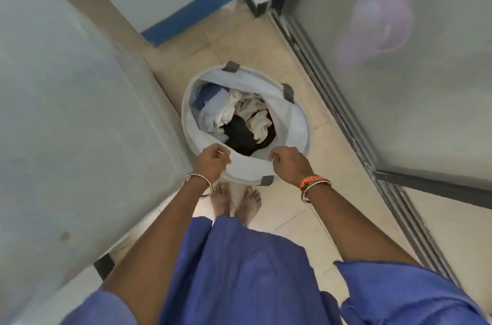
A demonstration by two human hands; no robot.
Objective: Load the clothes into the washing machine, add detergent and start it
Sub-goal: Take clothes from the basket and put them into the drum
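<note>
surface: beige tiled floor (282, 221) | on it: round white laundry basket (296, 122) holding crumpled clothes (239, 117) | also on it: two bare feet (237, 201) just beside basket's near rim

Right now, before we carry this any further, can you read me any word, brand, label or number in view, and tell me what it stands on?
None: no readable text anywhere in this view.
White laundry basket, gripped at its near rim by left hand and right hand: no print or tag showing.
Clothes inside: no visible labels.
Frosted door panel: only a blurred pink shape behind it, no lettering.
</note>
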